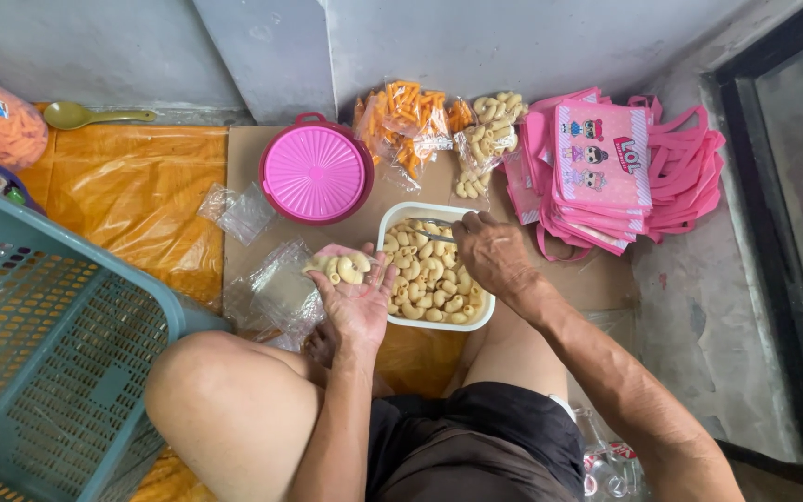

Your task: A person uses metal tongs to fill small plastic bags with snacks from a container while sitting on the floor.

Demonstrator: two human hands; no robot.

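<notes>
**Hands at a tub of curled puffed snacks, seen from above**

The left hand (357, 297) lies palm up and open, fingers spread, cupping a few pale curled snack pieces (344, 268) at its fingertips. It sits just left of the white rectangular tub (392, 219), touching or overlapping the tub's left rim. The right hand (493, 256) is closed around a metal spoon (434, 231), whose bowl dips into the snack pieces at the upper part of the tub; the hand covers the tub's upper right corner. Clear plastic bags (276, 290) lie on the cardboard just left of the left hand. Beyond the tub stand a round pink lidded container (316, 172), filled bags of orange and pale snacks (420, 121) and a stack of pink tote bags (625, 172). A teal plastic basket (39, 363) stands at far left.
</notes>
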